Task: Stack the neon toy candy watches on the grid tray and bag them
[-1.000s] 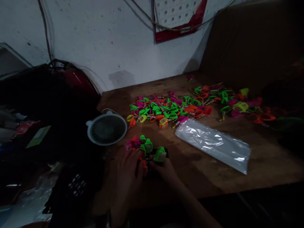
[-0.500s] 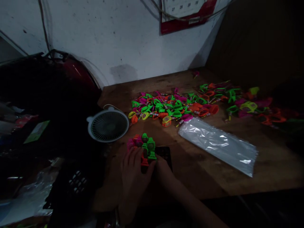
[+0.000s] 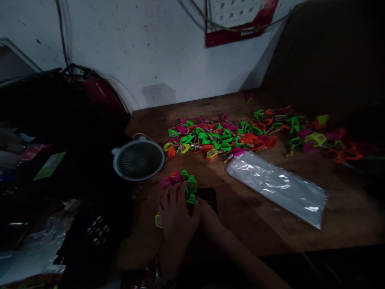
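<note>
A bunch of toy watches in neon green, pink and orange is gathered near the front of the wooden table. My left hand is closed over the bunch from the left, its fingers across the tops and its thumb on the near side. A yellow toy watch shows beside my left wrist. Pressed in from the right, my right hand is closed against the bunch; its fingertips are hidden, and what they hold cannot be made out. A dark perforated tray shows partly behind my right hand.
Loose toy watches lie heaped across the back and right. A stack of clear plastic bags lies at right. A small round fan stands at left, beside dark crates. A calendar hangs on the wall.
My left hand has moved right and further over the bunch, covering more of the watches. A yellow toy watch now shows beside it. My right hand stays nearly in place.
</note>
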The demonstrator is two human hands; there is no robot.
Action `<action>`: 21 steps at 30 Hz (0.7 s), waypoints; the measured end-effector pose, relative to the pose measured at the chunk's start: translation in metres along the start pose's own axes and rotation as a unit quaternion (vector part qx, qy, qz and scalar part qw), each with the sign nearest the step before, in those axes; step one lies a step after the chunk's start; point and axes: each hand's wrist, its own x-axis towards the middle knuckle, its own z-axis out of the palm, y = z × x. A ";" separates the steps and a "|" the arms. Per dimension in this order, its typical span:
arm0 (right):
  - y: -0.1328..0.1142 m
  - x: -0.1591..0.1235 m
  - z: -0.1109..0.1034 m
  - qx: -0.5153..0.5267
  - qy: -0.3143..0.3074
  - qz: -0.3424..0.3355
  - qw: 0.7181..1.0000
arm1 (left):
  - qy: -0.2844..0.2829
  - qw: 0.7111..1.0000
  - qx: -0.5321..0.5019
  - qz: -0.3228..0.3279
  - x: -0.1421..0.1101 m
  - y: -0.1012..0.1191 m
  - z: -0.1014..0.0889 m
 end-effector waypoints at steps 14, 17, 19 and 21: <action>0.017 0.031 -0.082 -0.046 0.119 0.011 0.992 | 0.033 0.997 0.029 0.065 -0.002 -0.010 0.006; 0.029 0.066 -0.127 -0.236 0.200 0.043 0.950 | 0.021 0.998 -0.011 0.063 -0.002 -0.017 0.001; 0.038 0.086 -0.144 -0.319 0.162 0.069 0.931 | 0.032 0.997 -0.053 0.050 -0.003 -0.020 -0.005; 0.048 0.098 -0.151 -0.337 0.124 0.083 0.930 | 0.051 0.995 -0.066 0.053 -0.006 -0.022 -0.010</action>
